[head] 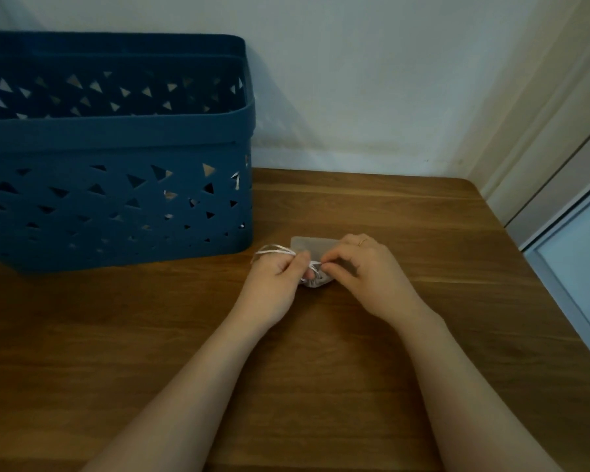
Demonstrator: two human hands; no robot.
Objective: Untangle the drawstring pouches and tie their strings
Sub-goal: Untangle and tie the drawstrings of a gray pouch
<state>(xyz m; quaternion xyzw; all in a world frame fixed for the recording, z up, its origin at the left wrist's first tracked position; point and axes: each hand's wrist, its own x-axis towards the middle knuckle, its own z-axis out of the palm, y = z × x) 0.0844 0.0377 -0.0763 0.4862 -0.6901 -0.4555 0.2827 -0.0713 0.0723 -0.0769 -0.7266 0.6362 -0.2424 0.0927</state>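
Both hands (315,267) pinching white strings (273,251) at gathered pouch (312,248) mouth on bench (423,233); tying apparently underway; knot unconfirmed.

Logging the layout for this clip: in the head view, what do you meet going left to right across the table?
Blue basket → white string loops → left hand → gathered pouch neck → right hand. The pouch's flat body lies behind the hands, so it is left out.

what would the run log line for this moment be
left hand: grips string | right hand: pinches pouch | basket: left on table
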